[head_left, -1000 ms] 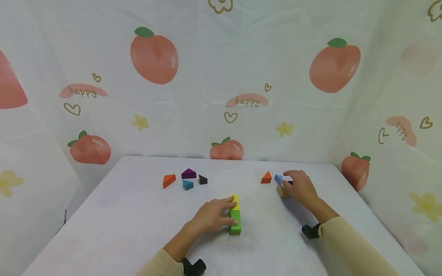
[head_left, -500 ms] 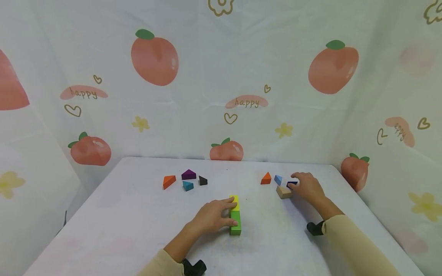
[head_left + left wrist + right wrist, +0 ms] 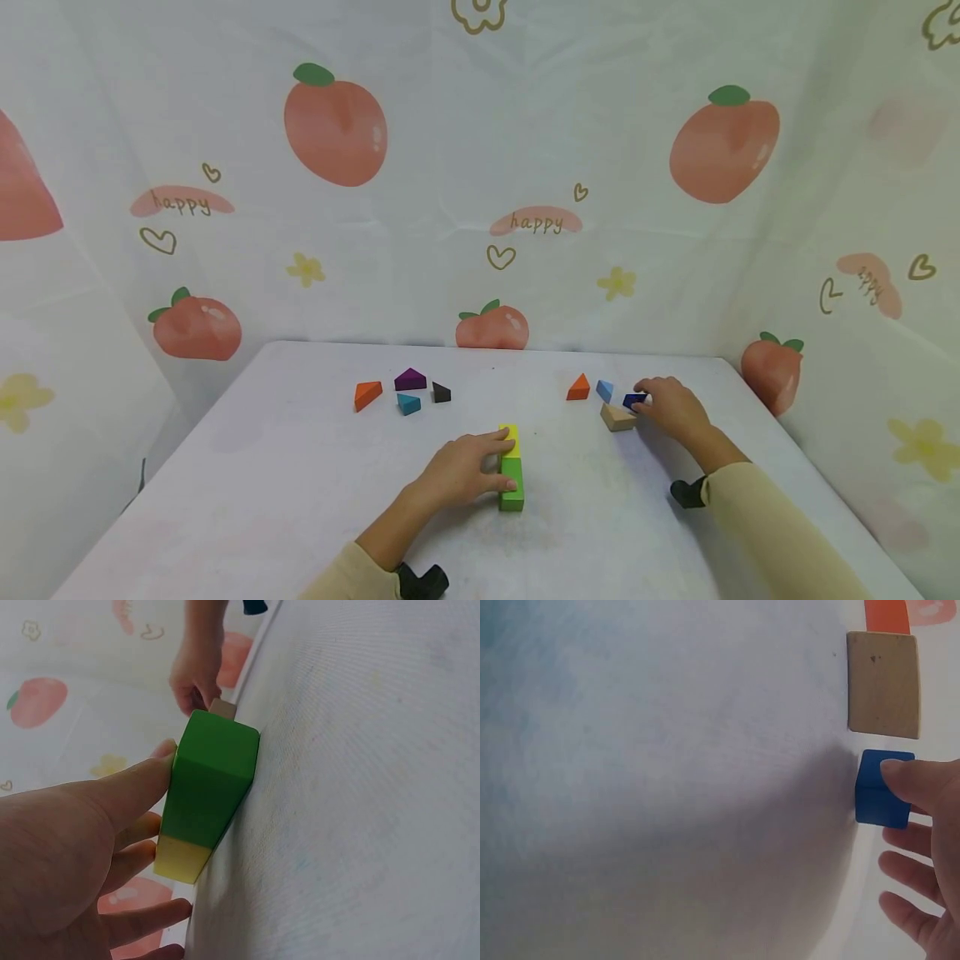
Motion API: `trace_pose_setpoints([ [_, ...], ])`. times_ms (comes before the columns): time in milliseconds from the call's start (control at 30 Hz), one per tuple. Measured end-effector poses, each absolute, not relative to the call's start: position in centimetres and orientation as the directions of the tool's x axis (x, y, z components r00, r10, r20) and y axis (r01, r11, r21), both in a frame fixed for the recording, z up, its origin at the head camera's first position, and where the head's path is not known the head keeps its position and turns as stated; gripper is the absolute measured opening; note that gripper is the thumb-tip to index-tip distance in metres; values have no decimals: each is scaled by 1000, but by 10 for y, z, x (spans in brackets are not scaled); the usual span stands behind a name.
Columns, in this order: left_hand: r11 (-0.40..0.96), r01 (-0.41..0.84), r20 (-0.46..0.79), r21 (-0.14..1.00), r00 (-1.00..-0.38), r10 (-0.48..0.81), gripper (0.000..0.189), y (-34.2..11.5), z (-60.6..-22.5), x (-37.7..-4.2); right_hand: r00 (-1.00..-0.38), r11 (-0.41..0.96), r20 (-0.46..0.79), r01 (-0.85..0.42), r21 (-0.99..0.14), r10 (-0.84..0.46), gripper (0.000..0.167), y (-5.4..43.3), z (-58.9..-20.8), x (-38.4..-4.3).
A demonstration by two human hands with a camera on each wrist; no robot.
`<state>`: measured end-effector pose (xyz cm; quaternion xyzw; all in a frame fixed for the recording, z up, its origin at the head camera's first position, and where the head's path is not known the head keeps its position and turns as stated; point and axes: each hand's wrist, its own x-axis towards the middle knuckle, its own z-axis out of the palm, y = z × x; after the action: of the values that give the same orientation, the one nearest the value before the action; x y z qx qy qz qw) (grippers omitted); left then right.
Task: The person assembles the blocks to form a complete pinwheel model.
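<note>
The green block and yellow block lie end to end in a row at mid table. My left hand rests on that row, thumb on the green block and a finger on the yellow one. The left wrist view shows the left thumb on the green block's edge, the other fingers fairly straight beside it. At the right, my right hand pinches a dark blue block, thumb on its near face. Close by lies a natural wood block.
A light blue triangular block and an orange triangular block lie left of my right hand. At the back left are an orange block, a purple block, a teal block and a black block.
My right hand has moved right, away from the light blue and wood blocks, and has closed its fingers on the dark blue block. My left hand stays in place.
</note>
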<state>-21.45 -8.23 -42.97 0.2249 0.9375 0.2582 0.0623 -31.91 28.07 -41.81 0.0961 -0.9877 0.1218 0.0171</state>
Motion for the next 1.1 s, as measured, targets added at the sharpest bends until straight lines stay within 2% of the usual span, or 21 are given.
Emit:
trace_pose_setpoints([
  [633,771,383,1,508,-896,445,62,-82,-430,-215,-967,948,4,-251,-194,-255,29,282,-409,-329],
  [1100,763,387,5,517,-893,450,61,-82,-429,-214,-959,942,57,-284,-177,-279,30,276,-389,-333],
])
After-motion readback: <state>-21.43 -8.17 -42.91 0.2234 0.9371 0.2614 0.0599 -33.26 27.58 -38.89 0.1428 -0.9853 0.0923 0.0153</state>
